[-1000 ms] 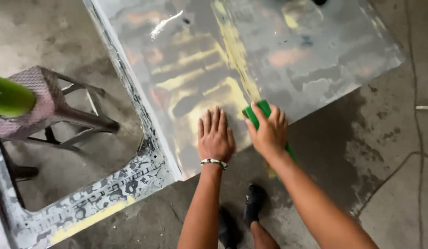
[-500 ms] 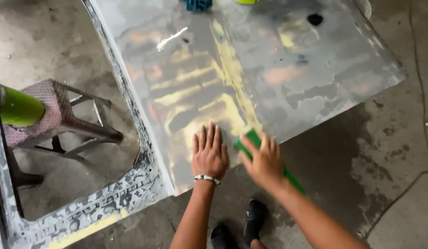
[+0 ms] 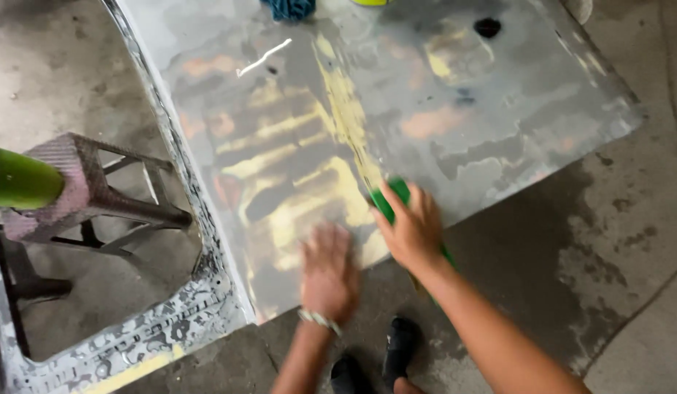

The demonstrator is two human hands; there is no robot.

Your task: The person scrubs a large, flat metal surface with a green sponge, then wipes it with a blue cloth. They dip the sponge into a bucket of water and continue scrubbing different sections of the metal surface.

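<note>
A large grey metal panel with worn yellow and orange patches lies flat on the concrete floor. My right hand presses a green sanding block onto the panel near its front edge. My left hand lies flat, fingers spread, on the panel just left of the right hand; it is blurred. A bracelet circles the left wrist.
A woven-top metal stool stands at the left, with a green cylinder beside it. A blue cloth sits at the panel's far edge. Black shoes show below. A paint-flecked frame edge runs along the panel's left side.
Both hands have slid along the panel's front edge, the right one pushing the green block. The view has shifted so the stool and panel sit lower in frame.
</note>
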